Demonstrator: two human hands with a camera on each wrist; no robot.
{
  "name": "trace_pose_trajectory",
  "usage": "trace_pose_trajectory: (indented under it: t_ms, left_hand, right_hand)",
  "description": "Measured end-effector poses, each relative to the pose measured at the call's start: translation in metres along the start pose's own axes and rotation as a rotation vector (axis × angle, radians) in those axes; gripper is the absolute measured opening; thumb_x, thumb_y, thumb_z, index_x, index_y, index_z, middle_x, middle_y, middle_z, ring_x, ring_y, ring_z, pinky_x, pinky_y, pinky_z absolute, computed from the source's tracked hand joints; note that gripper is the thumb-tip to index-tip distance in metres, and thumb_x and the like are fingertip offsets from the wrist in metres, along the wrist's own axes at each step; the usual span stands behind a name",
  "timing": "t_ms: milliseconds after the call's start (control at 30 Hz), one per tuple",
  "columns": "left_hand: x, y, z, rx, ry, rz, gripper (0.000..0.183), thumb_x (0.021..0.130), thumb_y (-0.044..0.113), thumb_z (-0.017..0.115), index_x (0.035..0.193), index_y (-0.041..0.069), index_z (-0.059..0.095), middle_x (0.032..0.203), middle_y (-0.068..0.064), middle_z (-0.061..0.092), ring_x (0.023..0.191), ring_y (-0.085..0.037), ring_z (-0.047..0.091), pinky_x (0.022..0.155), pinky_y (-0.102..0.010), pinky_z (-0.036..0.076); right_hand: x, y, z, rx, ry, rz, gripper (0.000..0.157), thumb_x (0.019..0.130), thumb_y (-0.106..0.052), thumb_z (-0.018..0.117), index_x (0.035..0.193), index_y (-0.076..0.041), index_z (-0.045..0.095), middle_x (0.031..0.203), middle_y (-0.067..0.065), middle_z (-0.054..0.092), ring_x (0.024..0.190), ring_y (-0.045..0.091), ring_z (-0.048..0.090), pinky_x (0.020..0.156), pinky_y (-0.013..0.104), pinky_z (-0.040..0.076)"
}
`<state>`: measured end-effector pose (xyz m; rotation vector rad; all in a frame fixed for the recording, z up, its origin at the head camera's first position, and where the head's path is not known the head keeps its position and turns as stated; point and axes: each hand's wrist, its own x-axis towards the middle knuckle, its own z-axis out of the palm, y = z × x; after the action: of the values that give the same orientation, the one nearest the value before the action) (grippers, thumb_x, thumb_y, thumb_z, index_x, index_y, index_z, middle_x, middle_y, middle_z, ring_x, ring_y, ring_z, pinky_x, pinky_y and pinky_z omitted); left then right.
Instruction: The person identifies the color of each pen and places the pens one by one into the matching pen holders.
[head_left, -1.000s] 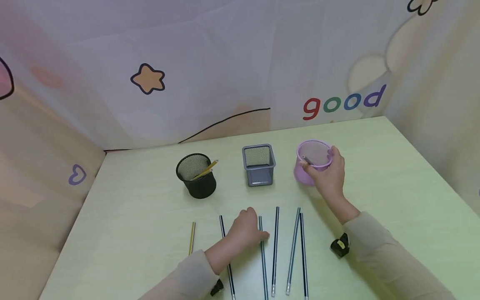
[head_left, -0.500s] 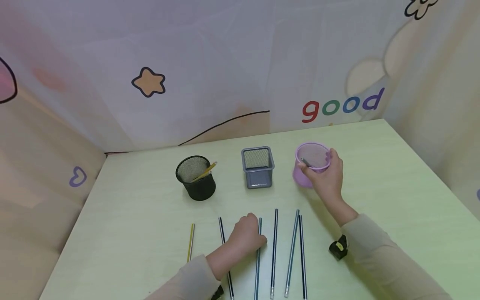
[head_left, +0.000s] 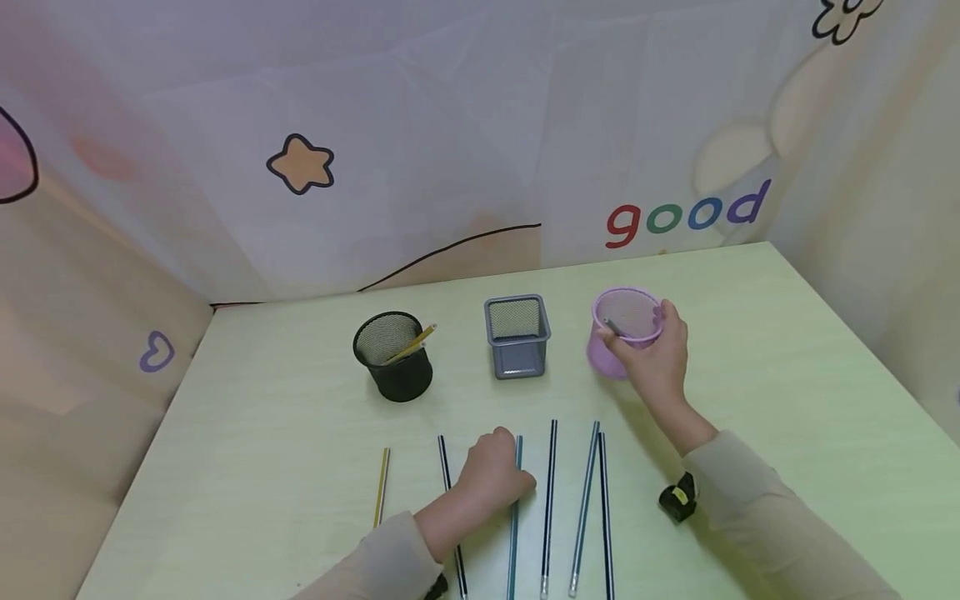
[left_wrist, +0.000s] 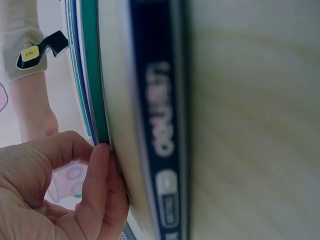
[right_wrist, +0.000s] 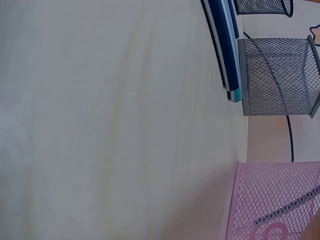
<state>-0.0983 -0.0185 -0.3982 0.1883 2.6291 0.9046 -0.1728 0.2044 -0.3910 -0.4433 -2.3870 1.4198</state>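
Low in the middle of the table, my left hand (head_left: 491, 475) pinches a teal striped pencil (head_left: 513, 542). The left wrist view shows thumb and fingertips meeting on the teal pencil (left_wrist: 95, 75), with a dark blue pencil (left_wrist: 160, 115) large in front. At the back right, my right hand (head_left: 660, 354) grips the rim of a pink mesh pen cup (head_left: 606, 354), thumb on the near side and fingers at the right. Inside that cup leans one dark-patterned pencil (right_wrist: 287, 206), seen through the mesh in the right wrist view.
A black mesh cup (head_left: 405, 379) holding yellow pencils (head_left: 411, 343) and a square grey mesh cup (head_left: 519, 358) stand left of the pink one. More pencils lie in front: a yellow one (head_left: 382, 487), dark blue ones (head_left: 550, 500) and another teal one (head_left: 583, 517). A printed curtain (head_left: 420, 125) hangs behind.
The teal pencil under my left hand has swung, its near end shifting left. My left hand has lowered slightly onto it. The right hand stays on the pink cup.
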Motion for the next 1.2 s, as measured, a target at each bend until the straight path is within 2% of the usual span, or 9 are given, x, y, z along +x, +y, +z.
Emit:
trace_pose_trajectory:
  t_ms: [200,333,433,667,900,1200]
  left_hand:
    - [-0.001,0.000,-0.002,-0.042,0.011,-0.010,0.029,0.069,0.003,0.072,0.077,0.000,0.044,0.064,-0.005,0.039,0.054,-0.019,0.039,0.045,-0.026,0.032]
    - [0.000,-0.002,-0.003,-0.072,-0.005,-0.019,0.031,0.069,0.003,0.069,0.071,0.005,0.039,0.060,0.000,0.029,0.051,-0.015,0.030,0.045,-0.025,0.025]
    - [0.000,-0.003,-0.005,-0.093,-0.017,-0.017,0.031,0.069,0.002,0.068,0.069,0.007,0.038,0.060,0.000,0.027,0.051,-0.015,0.027,0.046,-0.025,0.023]
    - [-0.001,0.000,-0.013,-0.139,-0.022,0.006,0.023,0.070,0.002,0.070,0.075,0.002,0.047,0.065,-0.004,0.042,0.058,-0.018,0.040,0.049,-0.025,0.032]
    - [-0.005,0.007,-0.024,-0.192,0.000,0.041,0.018,0.073,0.002,0.065,0.079,0.003,0.047,0.061,0.000,0.044,0.055,-0.015,0.041,0.049,-0.025,0.032]
    - [-0.011,0.012,-0.037,-0.197,0.041,0.104,0.014,0.075,0.004,0.065,0.079,0.003,0.052,0.066,0.000,0.052,0.056,-0.012,0.045,0.050,-0.022,0.036]
  right_hand:
    - [0.000,0.001,0.000,-0.004,-0.004,0.014,0.096,0.077,-0.032,0.078,0.149,-0.004,0.020,0.144,0.022,0.032,0.131,0.037,0.034,0.107,0.054,0.034]
    - [0.000,0.002,0.001,0.001,-0.004,0.026,0.096,0.077,-0.031,0.079,0.149,-0.005,0.020,0.144,0.021,0.032,0.132,0.037,0.034,0.107,0.054,0.034]
    - [0.000,0.001,0.001,0.007,-0.002,0.019,0.097,0.077,-0.031,0.079,0.149,-0.005,0.020,0.144,0.021,0.032,0.132,0.037,0.035,0.107,0.054,0.034]
    - [0.001,0.000,0.000,0.006,0.001,0.016,0.096,0.077,-0.031,0.079,0.149,-0.005,0.020,0.143,0.021,0.033,0.132,0.036,0.035,0.107,0.053,0.034]
    - [-0.001,-0.002,0.000,0.013,-0.004,0.018,0.097,0.077,-0.031,0.079,0.149,-0.004,0.020,0.143,0.022,0.033,0.131,0.038,0.035,0.107,0.054,0.034]
    - [-0.002,-0.001,-0.001,0.009,0.008,0.005,0.096,0.077,-0.031,0.079,0.148,-0.004,0.021,0.141,0.022,0.034,0.130,0.037,0.036,0.107,0.054,0.034]
